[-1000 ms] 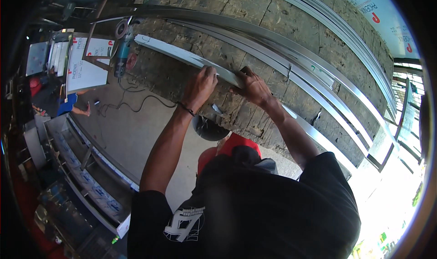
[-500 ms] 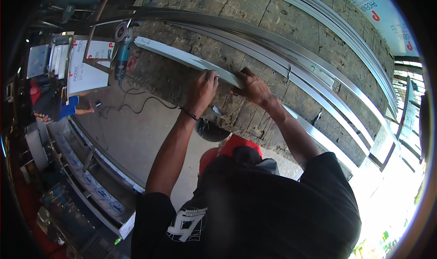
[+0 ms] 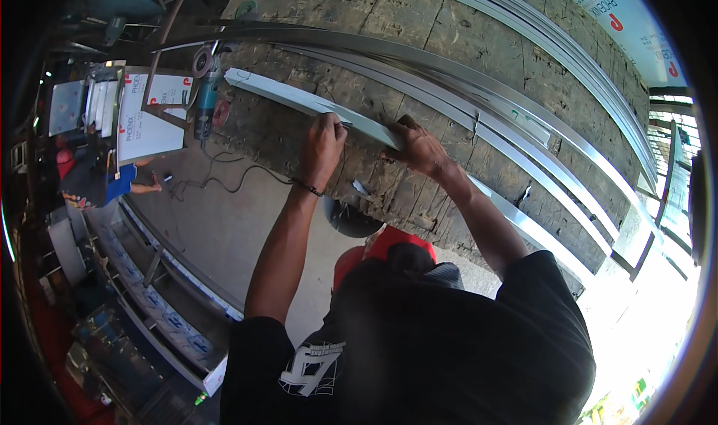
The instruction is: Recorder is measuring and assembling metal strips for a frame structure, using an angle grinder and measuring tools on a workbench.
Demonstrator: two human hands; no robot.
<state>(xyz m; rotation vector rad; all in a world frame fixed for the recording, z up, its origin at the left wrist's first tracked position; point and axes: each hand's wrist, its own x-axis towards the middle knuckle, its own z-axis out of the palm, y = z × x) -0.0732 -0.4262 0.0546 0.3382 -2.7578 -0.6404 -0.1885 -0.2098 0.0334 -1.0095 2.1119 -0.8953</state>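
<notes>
On the wooden bench [image 3: 449, 74], both hands, left [image 3: 323, 145] and right [image 3: 419, 147], press half-curled onto the pale metal strip [image 3: 299, 100].

Metal strip [image 3: 299, 100] on workbench [image 3: 419, 36], angle grinder [image 3: 206, 96] left, long rails [image 3: 523, 126] right.

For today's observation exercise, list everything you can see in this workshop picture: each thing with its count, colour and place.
Metal profile: one, pale grey, lying across the workbench under both hands.
Workbench: one, weathered brown planks, upper middle.
Long metal strips: several, silvery, along the bench to the right.
Angle grinder: one, teal, bench's left end.
Cable: one, black, on the floor.
Stool: one, dark, below the bench.
Cap: one, red.
Left hand: on the profile.
Right hand: on the profile.
</notes>
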